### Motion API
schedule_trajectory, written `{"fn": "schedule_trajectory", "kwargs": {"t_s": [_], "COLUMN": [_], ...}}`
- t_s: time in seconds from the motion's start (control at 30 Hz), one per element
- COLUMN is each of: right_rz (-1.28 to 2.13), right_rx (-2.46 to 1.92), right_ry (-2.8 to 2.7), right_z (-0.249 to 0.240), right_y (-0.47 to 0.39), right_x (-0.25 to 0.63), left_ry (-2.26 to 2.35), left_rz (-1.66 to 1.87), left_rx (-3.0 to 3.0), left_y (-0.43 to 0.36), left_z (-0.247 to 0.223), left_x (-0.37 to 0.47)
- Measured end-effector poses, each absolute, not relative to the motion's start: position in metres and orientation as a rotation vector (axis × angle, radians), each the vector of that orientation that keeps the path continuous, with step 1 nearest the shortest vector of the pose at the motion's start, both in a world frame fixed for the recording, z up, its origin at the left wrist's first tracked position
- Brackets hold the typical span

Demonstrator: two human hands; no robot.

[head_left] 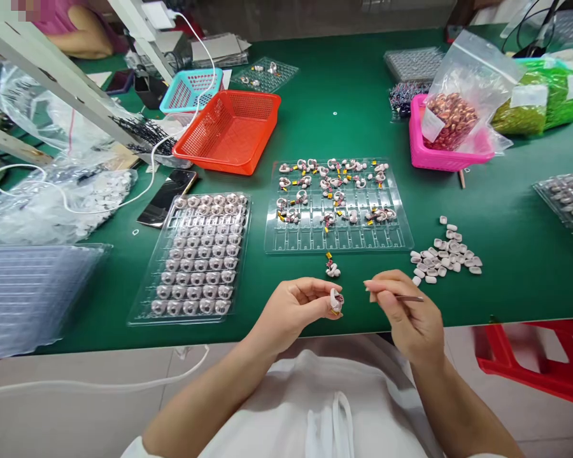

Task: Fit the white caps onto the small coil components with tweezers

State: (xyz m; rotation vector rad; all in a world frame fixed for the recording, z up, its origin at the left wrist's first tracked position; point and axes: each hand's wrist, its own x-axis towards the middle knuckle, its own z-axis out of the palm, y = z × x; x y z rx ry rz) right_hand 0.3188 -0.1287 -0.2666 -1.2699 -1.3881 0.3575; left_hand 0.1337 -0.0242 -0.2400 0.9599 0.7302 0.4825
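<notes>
Between its thumb and fingertips, my left hand holds a small white earbud-like part with a bit of yellow on it. My right hand is closed on a thin metal tool, a short distance to the right of that part. A similar white piece with a yellow tab lies on the table just beyond my left hand. Farther back, a clear tray holds several such assemblies. Several small white caps are heaped beyond my right hand.
At left, a clear tray bears rows of round parts, beside a phone and stacked clear trays. Behind stand a red basket and a blue basket. A pink basket holds a bag of coppery parts. A person's arm shows top left.
</notes>
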Motion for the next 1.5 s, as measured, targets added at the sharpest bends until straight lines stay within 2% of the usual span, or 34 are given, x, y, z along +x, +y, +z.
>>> {"fn": "schedule_trajectory", "kwargs": {"t_s": [0.2, 0.3, 0.53, 0.67, 0.93, 1.5], "right_rz": [0.138, 0.145, 0.501, 0.506, 0.404, 0.471], "right_rx": [-1.566, -1.633, -1.147, -0.987, -1.0, -0.99], "right_ry": [-1.407, -1.473, -1.324, -1.364, -1.35, -1.307], "right_z": [-0.285, -0.286, -0.27, -0.265, -0.269, -0.273], "right_y": [-0.134, -0.14, -0.152, -0.148, -0.142, -0.136], "right_x": [0.33, 0.336, 0.322, 0.31, 0.304, 0.3], "left_ry": [0.775, 0.799, 0.797, 0.779, 0.79, 0.796], "left_rz": [0.63, 0.695, 0.798, 0.838, 0.861, 0.854], "left_rx": [1.096, 1.202, 1.425, 1.485, 1.529, 1.564], "left_y": [-0.029, -0.032, -0.035, -0.035, -0.037, -0.038], "left_z": [-0.235, -0.236, -0.242, -0.243, -0.24, -0.24], "left_x": [0.134, 0.132, 0.132, 0.133, 0.131, 0.132]}}
